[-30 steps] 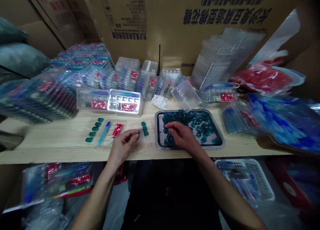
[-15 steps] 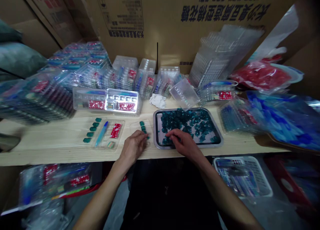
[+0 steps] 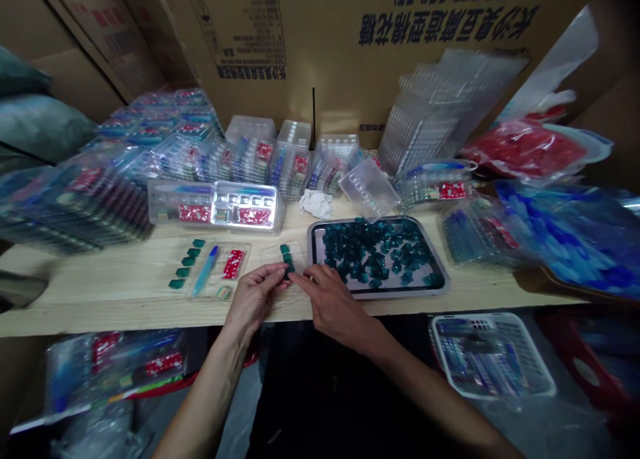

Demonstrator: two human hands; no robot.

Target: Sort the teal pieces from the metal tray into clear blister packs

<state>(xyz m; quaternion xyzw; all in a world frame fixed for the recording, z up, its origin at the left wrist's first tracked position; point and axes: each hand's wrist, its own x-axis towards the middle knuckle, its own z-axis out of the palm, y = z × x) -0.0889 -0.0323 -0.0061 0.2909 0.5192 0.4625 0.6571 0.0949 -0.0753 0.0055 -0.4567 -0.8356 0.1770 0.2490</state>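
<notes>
My left hand [image 3: 256, 294] is closed at the near left edge of a clear plastic blister tray [image 3: 299, 252], thumb and fingers pinched on it. Dark green gem-like pieces [image 3: 285, 250] lie in a column in that tray, the lower ones partly behind my fingertips. From the right, my right hand [image 3: 334, 304] reaches over the tray with its index finger at the lowest piece. Its thumb is hidden, and I cannot make out what its fingertips hold. A metal tray [image 3: 440, 290] of loose green pieces [image 3: 367, 249] stands just right of this hand.
To the left lies an open blister tray with green pieces [image 3: 183, 272], a blue pen [image 3: 205, 271] and a red dotted packet [image 3: 233, 264]. Filled packs [image 3: 245, 206] and stacked clear trays [image 3: 425, 112] line the back. Blue packets [image 3: 575, 232] sit at the right; a white basket [image 3: 545, 379] is below.
My right hand has moved left from the metal tray to the blister tray, meeting my left fingertips. My left hand stays at the blister tray. The view has shifted slightly.
</notes>
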